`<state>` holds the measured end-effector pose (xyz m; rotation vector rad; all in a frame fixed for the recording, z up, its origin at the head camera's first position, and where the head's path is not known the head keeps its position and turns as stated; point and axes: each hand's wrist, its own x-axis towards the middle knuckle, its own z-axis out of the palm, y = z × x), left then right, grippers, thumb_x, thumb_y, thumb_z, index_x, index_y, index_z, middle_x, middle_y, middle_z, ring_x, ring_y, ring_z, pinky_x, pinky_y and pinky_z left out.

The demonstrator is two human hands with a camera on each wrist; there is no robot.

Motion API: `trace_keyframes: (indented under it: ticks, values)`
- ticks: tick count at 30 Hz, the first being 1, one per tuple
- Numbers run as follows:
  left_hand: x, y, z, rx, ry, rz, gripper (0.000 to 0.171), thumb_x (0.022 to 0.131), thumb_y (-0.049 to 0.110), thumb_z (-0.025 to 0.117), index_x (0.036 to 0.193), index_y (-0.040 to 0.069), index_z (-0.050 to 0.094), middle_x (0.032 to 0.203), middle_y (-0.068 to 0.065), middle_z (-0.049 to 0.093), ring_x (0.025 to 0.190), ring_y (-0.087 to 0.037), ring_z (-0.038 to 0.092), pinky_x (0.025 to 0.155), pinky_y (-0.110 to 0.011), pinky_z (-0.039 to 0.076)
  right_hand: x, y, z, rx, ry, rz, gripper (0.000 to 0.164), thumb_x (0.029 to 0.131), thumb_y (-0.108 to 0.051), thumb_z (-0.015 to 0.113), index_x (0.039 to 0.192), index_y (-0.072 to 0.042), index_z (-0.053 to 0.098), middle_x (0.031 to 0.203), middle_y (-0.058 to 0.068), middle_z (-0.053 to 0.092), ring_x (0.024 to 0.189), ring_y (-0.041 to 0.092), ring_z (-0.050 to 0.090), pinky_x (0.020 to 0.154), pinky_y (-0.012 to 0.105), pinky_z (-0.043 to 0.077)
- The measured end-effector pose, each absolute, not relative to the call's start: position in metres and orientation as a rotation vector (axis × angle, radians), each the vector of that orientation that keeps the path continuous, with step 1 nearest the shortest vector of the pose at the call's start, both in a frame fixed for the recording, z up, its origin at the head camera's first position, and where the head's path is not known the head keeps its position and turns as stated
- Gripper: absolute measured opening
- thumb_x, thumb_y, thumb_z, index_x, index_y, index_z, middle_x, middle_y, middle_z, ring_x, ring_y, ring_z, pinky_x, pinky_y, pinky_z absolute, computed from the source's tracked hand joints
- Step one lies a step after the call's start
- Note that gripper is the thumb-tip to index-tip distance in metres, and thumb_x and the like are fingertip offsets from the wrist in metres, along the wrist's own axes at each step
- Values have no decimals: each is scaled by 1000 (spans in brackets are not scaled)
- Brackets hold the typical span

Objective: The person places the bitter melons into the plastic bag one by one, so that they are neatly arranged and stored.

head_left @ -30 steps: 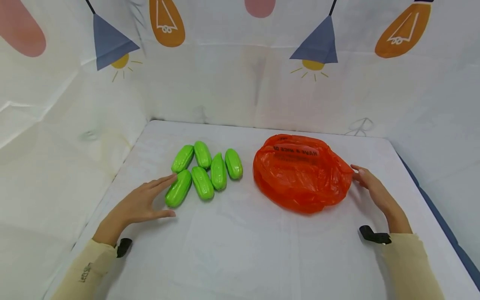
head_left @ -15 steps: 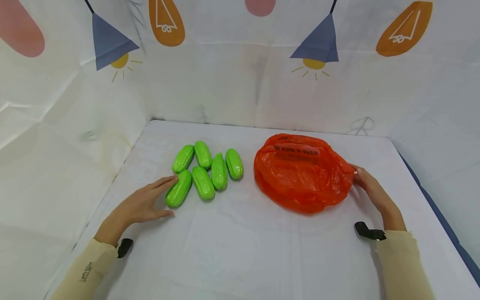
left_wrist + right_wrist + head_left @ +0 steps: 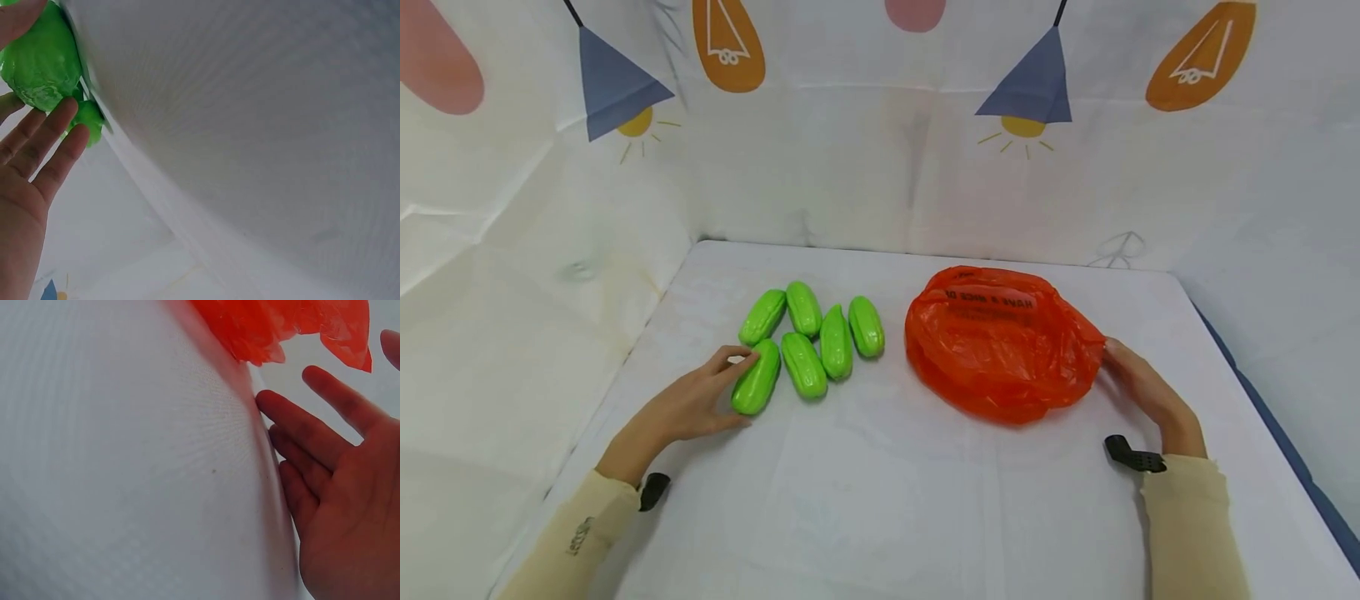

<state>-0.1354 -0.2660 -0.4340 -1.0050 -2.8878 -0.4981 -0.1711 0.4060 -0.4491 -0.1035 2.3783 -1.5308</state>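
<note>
Several short, glossy green cucumbers, perhaps toys, lie grouped on the left half of the white table. My left hand (image 3: 696,404) is at the nearest-left cucumber (image 3: 756,378), fingertips over its far side and thumb by its near end. In the left wrist view the fingers are spread and mostly straight beside the green cucumber (image 3: 42,59). An orange-red plastic bag (image 3: 1003,346) with black print lies crumpled on the right half. My right hand (image 3: 1146,387) is at the bag's right corner; in the right wrist view its extended fingers sit just below the bag's hanging edge (image 3: 350,337).
The white-covered table (image 3: 880,500) runs back to a white cloth wall (image 3: 850,183) printed with lamps and bulbs. More cucumbers (image 3: 805,365) lie right beside the one at my left hand. A dark blue strip (image 3: 1262,400) runs along the table's right side.
My left fingers have bent and drawn closer around the near cucumber. My right hand has moved slightly left, up to the bag's corner. The bag and cucumbers stay in place.
</note>
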Motion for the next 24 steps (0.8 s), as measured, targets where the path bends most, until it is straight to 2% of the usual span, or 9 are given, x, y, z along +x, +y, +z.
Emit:
trace_keyframes:
  ticks: [2, 7, 11, 15, 16, 18, 21, 22, 24]
  values:
    - [-136, -266, -434, -993, -2897, -506, 93, 70, 23, 89, 145, 0, 41, 141, -16, 38, 101, -29, 64, 76, -39, 58, -171, 406, -449, -92, 2364, -1533, 58, 106, -46, 26, 157, -19, 23, 155, -12, 29, 141, 8, 24, 117, 66, 7]
    - [-138, -266, -437, -988, -2916, -530, 93, 71, 22, 89, 147, 1, 39, 150, -20, 35, 116, -38, 60, 83, -45, 57, -172, 407, -448, -80, 2354, -1516, 64, 105, -48, 28, 158, -15, 17, 164, 7, 13, 149, 34, 6, 114, 70, 3]
    - [-137, -266, -436, -953, -2957, -540, 93, 72, 22, 87, 147, -1, 38, 151, -19, 36, 122, -40, 56, 88, -49, 55, -174, 407, -447, -72, 2355, -1495, 67, 104, -50, 28, 158, -13, 14, 164, 14, 8, 148, 39, 3, 114, 70, 4]
    - [-135, -267, -432, -905, -2990, -551, 92, 73, 22, 86, 148, -2, 37, 152, -19, 36, 125, -41, 54, 91, -52, 53, -175, 408, -447, -82, 2348, -1502, 66, 105, -49, 29, 158, -12, 15, 163, 10, 13, 148, 35, 7, 115, 70, 6]
    - [-134, -268, -432, -899, -2989, -552, 92, 73, 22, 86, 148, -2, 37, 152, -19, 36, 125, -41, 53, 91, -52, 53, -175, 407, -448, -90, 2353, -1500, 65, 105, -48, 29, 158, -13, 16, 163, 7, 16, 148, 31, 11, 118, 64, 8]
    - [-133, -269, -431, -902, -2964, -555, 92, 72, 21, 87, 147, -3, 38, 151, -19, 37, 125, -41, 53, 90, -51, 54, -175, 407, -449, -106, 2357, -1507, 62, 105, -47, 29, 158, -15, 19, 160, -1, 22, 145, 20, 18, 123, 45, 17]
    - [-132, -270, -430, -919, -2910, -568, 93, 69, 18, 88, 146, -4, 40, 149, -19, 40, 124, -41, 53, 89, -51, 54, -176, 407, -451, -132, 2372, -1499, 59, 106, -45, 29, 158, -18, 21, 158, -8, 27, 141, 9, 24, 112, 15, 31]
    - [-132, -270, -430, -928, -2889, -570, 93, 68, 17, 88, 145, -4, 41, 149, -19, 40, 124, -41, 53, 88, -50, 55, -176, 407, -452, -134, 2380, -1490, 58, 106, -45, 29, 158, -19, 22, 157, -9, 27, 140, 7, 25, 107, 11, 32]
    - [-131, -270, -431, -951, -2846, -570, 93, 66, 15, 89, 144, -5, 42, 147, -19, 42, 123, -40, 54, 87, -50, 55, -176, 407, -453, -136, 2378, -1491, 58, 106, -44, 29, 158, -20, 20, 159, -7, 25, 143, 13, 23, 115, 20, 29]
